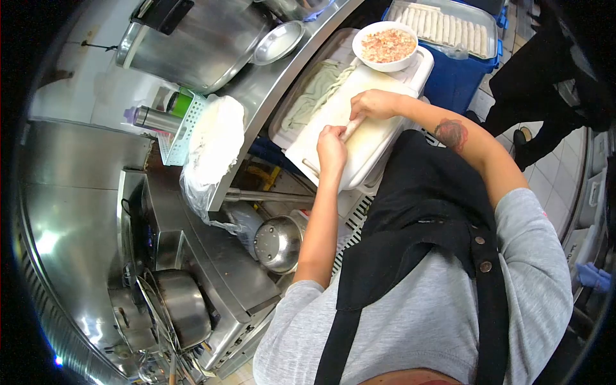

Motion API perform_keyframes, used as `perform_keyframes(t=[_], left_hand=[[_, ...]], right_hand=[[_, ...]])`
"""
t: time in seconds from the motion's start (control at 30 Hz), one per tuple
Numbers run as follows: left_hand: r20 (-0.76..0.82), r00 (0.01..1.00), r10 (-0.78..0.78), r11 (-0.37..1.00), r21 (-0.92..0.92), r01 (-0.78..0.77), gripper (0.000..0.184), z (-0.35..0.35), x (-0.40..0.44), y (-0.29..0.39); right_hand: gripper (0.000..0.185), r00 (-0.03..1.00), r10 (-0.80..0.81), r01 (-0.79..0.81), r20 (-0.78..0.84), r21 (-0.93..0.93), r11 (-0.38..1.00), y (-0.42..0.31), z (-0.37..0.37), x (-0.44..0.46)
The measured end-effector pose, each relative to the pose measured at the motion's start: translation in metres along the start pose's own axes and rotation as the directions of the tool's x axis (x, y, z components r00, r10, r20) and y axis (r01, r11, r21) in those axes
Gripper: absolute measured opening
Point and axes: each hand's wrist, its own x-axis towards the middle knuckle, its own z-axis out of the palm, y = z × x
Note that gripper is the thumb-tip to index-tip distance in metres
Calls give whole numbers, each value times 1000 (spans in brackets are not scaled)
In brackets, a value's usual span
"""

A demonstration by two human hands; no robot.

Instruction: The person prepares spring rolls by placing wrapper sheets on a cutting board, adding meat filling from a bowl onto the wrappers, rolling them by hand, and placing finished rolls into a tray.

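Both hands are over a white cutting board (308, 144) laid on a white container. A pale, thin roll (352, 129) lies between them. My left hand (332, 146) is closed on its near end, and my right hand (372, 104) is closed at its other end. Beyond my right hand, a white bowl (387, 64) of chopped pinkish filling stands at the board's far end. A folded greenish cloth (314, 95) lies in a tray left of the board. Rows of similar pale rolls (443, 27) fill a clear container at the top right.
The clear container sits on a blue box (455, 80). A steel counter (263, 96) at the left holds a large pot (199, 45) and a white bag (215, 138). A steel pot (279, 244) is below. Another person (539, 77) in black stands at the right.
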Motion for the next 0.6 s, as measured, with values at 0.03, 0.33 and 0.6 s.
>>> perform_keyframes(t=[0.03, 0.33, 0.6], left_hand=[[-23, 1000, 1, 999, 55, 1, 20, 1, -5, 11], [-14, 998, -60, 998, 31, 60, 26, -5, -17, 12], [120, 988, -93, 994, -37, 99, 32, -12, -19, -3]], right_hand=[[26, 1000, -28, 28, -12, -21, 999, -3, 0, -2], [29, 999, 44, -44, 1, -56, 997, 7, -6, -2], [41, 959, 190, -232, -212, -200, 952, 38, -26, -52]])
